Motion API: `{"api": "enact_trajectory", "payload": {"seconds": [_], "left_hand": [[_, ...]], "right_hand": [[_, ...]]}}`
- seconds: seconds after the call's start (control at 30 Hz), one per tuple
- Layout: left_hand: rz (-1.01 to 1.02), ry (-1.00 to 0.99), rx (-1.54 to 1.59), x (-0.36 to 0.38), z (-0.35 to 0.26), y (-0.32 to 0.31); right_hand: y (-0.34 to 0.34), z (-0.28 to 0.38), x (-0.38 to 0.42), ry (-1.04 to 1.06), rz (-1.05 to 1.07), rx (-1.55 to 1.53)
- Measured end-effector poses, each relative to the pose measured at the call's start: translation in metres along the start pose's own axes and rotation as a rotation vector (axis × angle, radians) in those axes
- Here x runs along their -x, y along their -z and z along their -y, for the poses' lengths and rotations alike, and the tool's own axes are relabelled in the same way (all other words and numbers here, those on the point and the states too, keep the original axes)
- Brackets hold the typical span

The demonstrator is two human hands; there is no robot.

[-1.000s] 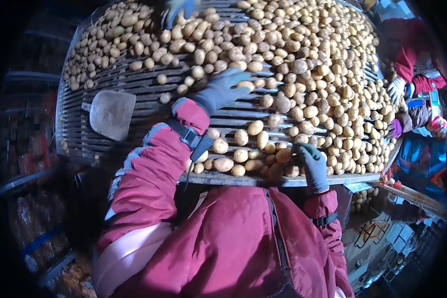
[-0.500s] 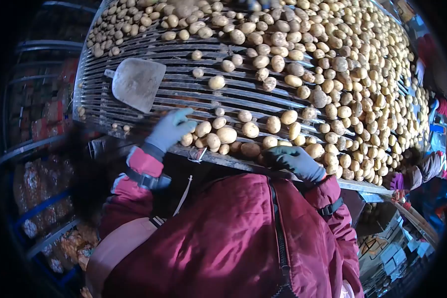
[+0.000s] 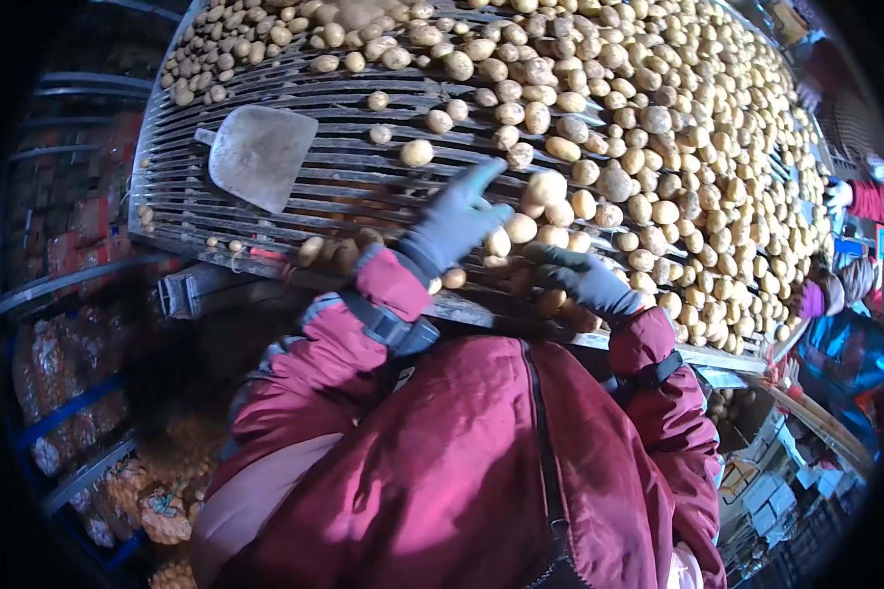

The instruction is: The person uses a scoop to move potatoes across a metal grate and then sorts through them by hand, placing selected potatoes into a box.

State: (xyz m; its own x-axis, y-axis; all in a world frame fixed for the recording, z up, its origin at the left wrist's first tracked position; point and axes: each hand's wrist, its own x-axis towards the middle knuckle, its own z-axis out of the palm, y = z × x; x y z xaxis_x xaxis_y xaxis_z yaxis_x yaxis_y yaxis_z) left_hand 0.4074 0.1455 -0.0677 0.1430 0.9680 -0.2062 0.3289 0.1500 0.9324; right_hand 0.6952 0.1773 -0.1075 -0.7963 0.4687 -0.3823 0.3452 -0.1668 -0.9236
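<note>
Near the front edge of the slatted desk (image 3: 356,187), a small bunch of potatoes (image 3: 546,188) is seen between the left hand (image 3: 455,224) and the right hand (image 3: 587,283). The bunch is found just beside the left hand's fingertips. The left hand's fingers are spread wide, and nothing is held by them. The right hand is bent low over potatoes at the edge; whether one is gripped cannot be told, as the fingers are partly hidden. Grey gloves with green fingers are worn on both hands.

Half a second ago, the left hand was held at the left end of the front row. Now it has been moved right, closer to the other hand, and the potatoes there have been bunched up more.

A big heap (image 3: 664,212) is spread over the right side and far end of the desk, close by the right hand. A flat scoop (image 3: 263,157) is laid on the bars to the left, well apart from both hands. A few potatoes are partly covered by the left wrist. Far to the right, a white glove (image 3: 839,194) is worn by another person beside the heap.
</note>
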Motion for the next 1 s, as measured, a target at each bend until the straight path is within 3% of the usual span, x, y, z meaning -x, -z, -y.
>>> {"api": "enact_trajectory", "payload": {"seconds": [0.03, 0.07, 0.1, 0.17, 0.2, 0.27, 0.33, 0.37, 0.4, 0.47, 0.5, 0.53, 0.57, 0.6, 0.63, 0.67, 0.7, 0.73, 0.77, 0.8, 0.87, 0.93, 0.97, 1.0], "left_hand": [[-0.102, 0.067, 0.198, -0.004, -0.005, 0.015], [-0.097, 0.056, 0.200, 0.002, -0.001, 0.029], [-0.164, 0.054, 0.147, 0.010, 0.007, 0.046], [-0.299, 0.058, 0.042, 0.029, 0.033, 0.078], [-0.269, -0.200, -0.518, 0.035, 0.055, 0.092], [-0.313, -0.011, -0.170, 0.063, 0.044, 0.110], [-0.376, 0.055, -0.116, 0.078, 0.069, 0.122], [-0.445, 0.129, -0.064, 0.087, 0.077, 0.127], [-0.525, 0.161, -0.245, 0.092, 0.055, 0.130], [-0.625, 0.146, -0.256, 0.117, 0.073, 0.155], [-0.651, 0.313, -0.268, 0.136, 0.070, 0.169], [-0.677, 0.478, -0.268, 0.148, 0.051, 0.175], [-0.682, 0.301, -0.662, 0.166, 0.079, 0.193], [-0.695, 0.311, -0.669, 0.183, 0.109, 0.198], [-0.719, 0.397, -0.733, 0.192, 0.125, 0.199], [-0.738, 0.480, -0.791, 0.195, 0.129, 0.197], [-0.673, 0.604, -0.724, 0.194, 0.136, 0.186], [-0.577, 0.678, -0.713, 0.182, 0.095, 0.162], [-0.594, 0.598, -0.763, 0.169, 0.080, 0.140], [-0.611, 0.521, -0.811, 0.158, 0.074, 0.121], [-0.647, 0.268, -0.165, 0.133, 0.108, 0.094], [-0.498, 0.210, -0.041, 0.102, 0.104, 0.060], [-0.447, 0.344, 0.126, 0.092, 0.022, 0.051], [-0.426, 0.337, 0.145, 0.088, -0.008, 0.046]], "right_hand": [[0.013, 0.014, 0.011, -0.112, -0.122, -0.041], [0.022, 0.029, 0.021, -0.220, -0.244, -0.089], [0.031, 0.021, 0.026, -0.165, -0.403, -0.005], [0.045, 0.034, 0.035, -0.173, -0.605, -0.152], [0.049, 0.040, 0.036, -0.184, -0.712, -0.180], [0.036, 0.053, 0.027, -0.105, -0.686, -0.307], [0.025, 0.030, 0.000, -0.069, -0.535, 0.389], [0.013, 0.019, -0.017, 0.047, -0.552, 0.435], [0.005, 0.007, -0.033, 0.230, -0.526, 0.601], [-0.024, 0.033, -0.044, -0.032, -0.389, 0.728], [-0.032, 0.054, -0.048, -0.246, -0.269, 0.781], [-0.038, 0.036, -0.056, -0.146, -0.398, 0.717], [-0.039, 0.054, -0.060, -0.202, -0.339, 0.737], [-0.038, 0.071, -0.060, -0.268, -0.287, 0.759], [-0.040, 0.049, -0.062, -0.115, -0.418, 0.812], [-0.033, 0.043, -0.062, -0.112, -0.418, 0.818], [-0.026, 0.038, -0.062, -0.111, -0.420, 0.334], [-0.016, 0.031, -0.061, -0.108, -0.407, -0.150], [-0.003, 0.000, -0.071, -0.145, -0.528, -0.352], [0.008, 0.012, -0.063, -0.174, -0.468, -0.533], [0.002, 0.062, -0.045, -0.348, -0.529, -0.815], [0.005, 0.032, -0.044, -0.229, -0.484, -0.925], [0.010, -0.024, -0.052, -0.029, -0.461, -0.736], [0.002, 0.025, -0.032, -0.151, -0.463, -1.148]]}}
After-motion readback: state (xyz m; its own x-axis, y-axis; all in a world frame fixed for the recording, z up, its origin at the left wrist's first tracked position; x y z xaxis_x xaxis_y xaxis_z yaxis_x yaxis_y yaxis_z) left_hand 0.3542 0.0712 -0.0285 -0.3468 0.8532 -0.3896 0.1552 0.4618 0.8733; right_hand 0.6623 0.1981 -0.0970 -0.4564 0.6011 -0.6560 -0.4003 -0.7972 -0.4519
